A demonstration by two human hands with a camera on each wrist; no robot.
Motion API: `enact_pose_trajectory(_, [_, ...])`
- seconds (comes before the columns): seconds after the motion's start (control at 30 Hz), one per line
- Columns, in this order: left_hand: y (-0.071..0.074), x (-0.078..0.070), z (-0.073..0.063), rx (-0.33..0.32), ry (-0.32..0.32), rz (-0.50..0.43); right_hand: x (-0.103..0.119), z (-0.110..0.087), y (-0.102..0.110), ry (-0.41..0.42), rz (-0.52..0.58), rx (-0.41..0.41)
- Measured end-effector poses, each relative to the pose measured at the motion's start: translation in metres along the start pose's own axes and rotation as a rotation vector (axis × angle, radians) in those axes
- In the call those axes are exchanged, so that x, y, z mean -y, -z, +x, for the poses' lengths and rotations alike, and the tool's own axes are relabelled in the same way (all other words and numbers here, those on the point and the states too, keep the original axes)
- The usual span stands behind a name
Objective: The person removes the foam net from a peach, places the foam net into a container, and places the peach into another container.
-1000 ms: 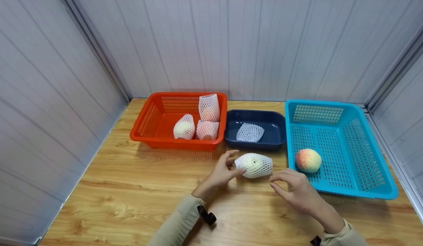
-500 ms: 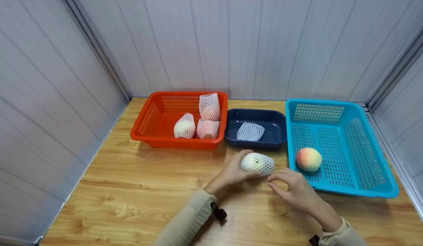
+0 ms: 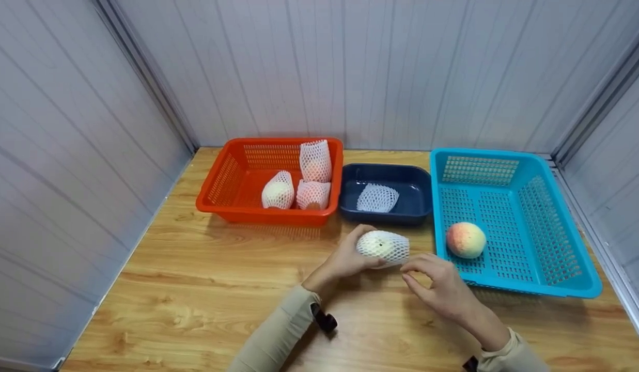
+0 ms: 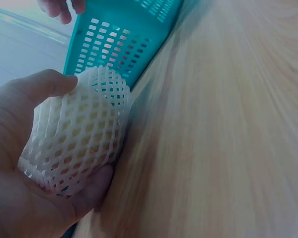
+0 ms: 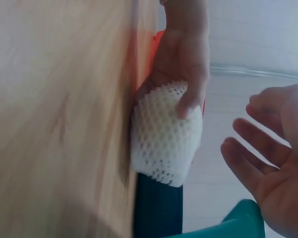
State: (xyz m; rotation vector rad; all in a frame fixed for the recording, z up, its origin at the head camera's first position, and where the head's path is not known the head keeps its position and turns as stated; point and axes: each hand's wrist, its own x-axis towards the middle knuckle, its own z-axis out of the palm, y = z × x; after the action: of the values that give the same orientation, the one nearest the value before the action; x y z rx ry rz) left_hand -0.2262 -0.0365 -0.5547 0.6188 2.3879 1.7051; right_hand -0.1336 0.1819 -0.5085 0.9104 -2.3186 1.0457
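Observation:
A pale peach in a white foam net [image 3: 384,247] lies on its side just over the wooden table. My left hand [image 3: 346,259] grips it from the left, thumb in front and fingers behind, as the left wrist view also shows with the netted peach [image 4: 84,131] in the palm. To the right, my right hand [image 3: 439,287] hovers near the net's loose end with fingers loosely bent and nothing in them. In the right wrist view that hand [image 5: 278,153] is apart from the net [image 5: 164,134].
An orange basket [image 3: 267,217] at the back left holds several netted peaches. Beside it, a dark blue tray [image 3: 415,191] contains a flat foam net [image 3: 377,198]. On the right stands a turquoise basket [image 3: 536,222] with one bare peach [image 3: 466,240] in it.
My left hand has moved right and closed around the netted peach, which shifted right and then slightly back left. The right hand has drifted slightly left.

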Motion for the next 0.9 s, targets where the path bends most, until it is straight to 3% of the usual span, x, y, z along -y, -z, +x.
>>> enact_pose_trajectory(0.23, [0.013,0.001,-0.005,0.034,-0.026,-0.096,0.001,-0.008,-0.024,-0.075,-0.030,-0.167])
enact_pose_trajectory(0.37, [0.021,0.002,-0.011,0.060,-0.022,-0.154,0.001,-0.008,-0.027,-0.095,-0.018,-0.214])
enact_pose_trajectory(0.57, [0.034,0.001,-0.018,0.113,-0.023,-0.278,0.004,-0.004,-0.018,-0.062,0.038,-0.234])
enact_pose_trajectory(0.9, [0.042,-0.012,-0.023,0.169,-0.139,-0.290,0.043,0.021,0.011,-0.170,0.256,-0.239])
